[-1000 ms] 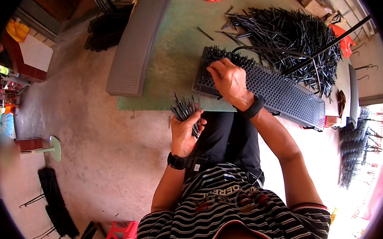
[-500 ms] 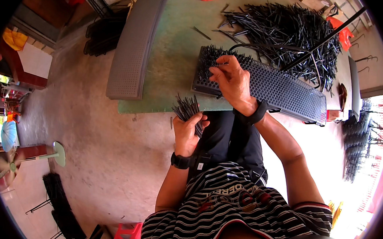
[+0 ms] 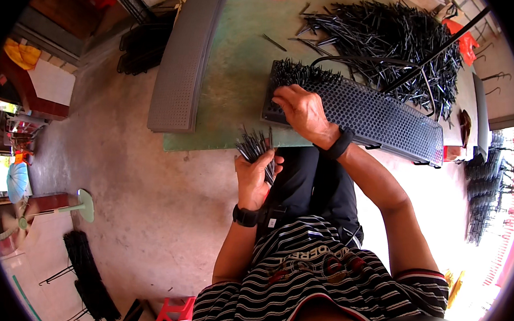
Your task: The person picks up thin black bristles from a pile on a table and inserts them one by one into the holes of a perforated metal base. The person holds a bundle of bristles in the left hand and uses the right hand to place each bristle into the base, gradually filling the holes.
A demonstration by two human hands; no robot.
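Note:
My left hand [image 3: 255,171] is closed round a bundle of thin dark rods [image 3: 251,145], whose tips fan out upward just off the table's near edge. A long grey rack [image 3: 383,118] with rows of round holes lies across the table. Many thin dark rods [image 3: 297,73] stand packed in the holes at its left end. Over the near side of that end is my right hand [image 3: 303,111], its fingers curled down and pressed together. Whatever they may hold is hidden behind the hand.
A large heap of loose dark rods [image 3: 393,42] covers the table beyond the rack. Stacked grey perforated panels [image 3: 183,68] lie along the left of the green tabletop [image 3: 231,94]. A black bar [image 3: 434,53] slants over the heap. A fan [image 3: 83,206] stands at lower left.
My right hand has come slightly nearer and lower, and its fingers, raised and pinched before, now curl downward. My left hand keeps hold of the bundle. The whole view has shifted a little.

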